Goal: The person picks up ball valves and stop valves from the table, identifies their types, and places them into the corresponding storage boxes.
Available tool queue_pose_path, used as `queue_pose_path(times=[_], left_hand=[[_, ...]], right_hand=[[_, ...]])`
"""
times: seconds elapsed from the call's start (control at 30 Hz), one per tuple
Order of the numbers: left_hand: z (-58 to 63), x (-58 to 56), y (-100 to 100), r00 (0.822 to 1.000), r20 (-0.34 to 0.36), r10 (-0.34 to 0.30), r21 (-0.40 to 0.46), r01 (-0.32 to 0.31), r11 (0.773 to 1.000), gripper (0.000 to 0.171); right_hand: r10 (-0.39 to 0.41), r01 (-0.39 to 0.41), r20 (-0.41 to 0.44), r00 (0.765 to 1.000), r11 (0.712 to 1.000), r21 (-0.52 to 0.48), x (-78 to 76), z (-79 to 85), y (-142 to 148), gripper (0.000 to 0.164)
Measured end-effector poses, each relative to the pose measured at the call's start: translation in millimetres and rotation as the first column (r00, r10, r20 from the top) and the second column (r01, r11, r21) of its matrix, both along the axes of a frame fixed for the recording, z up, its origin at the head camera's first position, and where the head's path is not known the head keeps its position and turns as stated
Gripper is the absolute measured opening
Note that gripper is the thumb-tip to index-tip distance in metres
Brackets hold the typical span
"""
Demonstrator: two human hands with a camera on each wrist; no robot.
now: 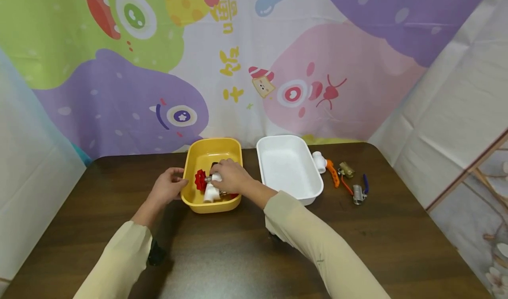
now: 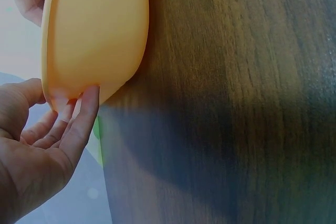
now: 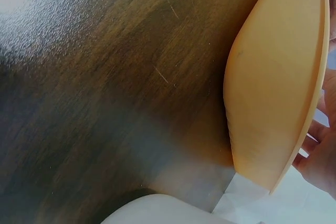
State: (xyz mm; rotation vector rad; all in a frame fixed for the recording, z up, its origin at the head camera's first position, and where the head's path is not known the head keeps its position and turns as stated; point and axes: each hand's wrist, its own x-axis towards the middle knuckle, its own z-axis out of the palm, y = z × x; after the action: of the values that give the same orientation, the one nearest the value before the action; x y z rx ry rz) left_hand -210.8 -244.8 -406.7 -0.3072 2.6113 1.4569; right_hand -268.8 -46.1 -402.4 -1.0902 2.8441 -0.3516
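A yellow plastic tray stands on the table in the head view. At its left rim is my left hand; in the left wrist view the thumb meets the rim and the fingers lie against the outer wall, pinching the edge. My right hand reaches into the tray from the right, fingers curled on a white valve with a metal stem. Beside it in the tray is a red handwheel. A dark piece and more red show partly under the right hand, which hides the rest.
Right of the yellow tray is a white tray. Beyond it lie a white valve with an orange handle, a brass valve with a red lever, and a silver valve with a blue lever. A patterned cloth hangs behind the table.
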Motion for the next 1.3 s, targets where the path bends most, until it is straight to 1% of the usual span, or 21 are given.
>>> queue_pose_path(times=[0.2,0.43,0.63,0.8,0.97,1.3], left_hand=[[0.9,-0.4,0.9,1.0,0.009,0.002,-0.005,-0.002,1.0,0.048],[-1.3,-1.3,0.0,1.0,0.01,-0.008,-0.015,0.008,1.0,0.047],[-3.5,-0.3,-2.2,1.0,0.001,-0.008,-0.024,0.008,1.0,0.047],[-0.1,0.6,0.3,1.0,0.002,0.001,-0.042,-0.001,0.999,0.048],[3.4,0.0,3.7,1.0,0.0,0.005,-0.071,-0.005,0.997,0.048],[2.0,0.9,3.0,1.0,0.004,0.018,-0.082,-0.018,0.996,0.049]], right_hand=[[0.006,-0.006,0.004,1.0,1.0,0.002,-0.4,1.0,1.8,0.033],[-0.003,0.003,0.013,1.0,1.0,-0.004,0.8,1.9,3.5,0.033],[0.013,-0.013,0.004,1.0,1.0,-0.013,2.3,3.9,3.3,0.032],[0.03,-0.031,-0.027,0.999,0.999,-0.009,3.9,8.8,8.3,0.031],[0.014,-0.016,-0.031,0.999,0.998,-0.056,4.9,11.7,14.5,0.03],[-0.025,0.027,0.019,1.0,0.993,-0.117,9.6,17.4,22.7,0.029]])
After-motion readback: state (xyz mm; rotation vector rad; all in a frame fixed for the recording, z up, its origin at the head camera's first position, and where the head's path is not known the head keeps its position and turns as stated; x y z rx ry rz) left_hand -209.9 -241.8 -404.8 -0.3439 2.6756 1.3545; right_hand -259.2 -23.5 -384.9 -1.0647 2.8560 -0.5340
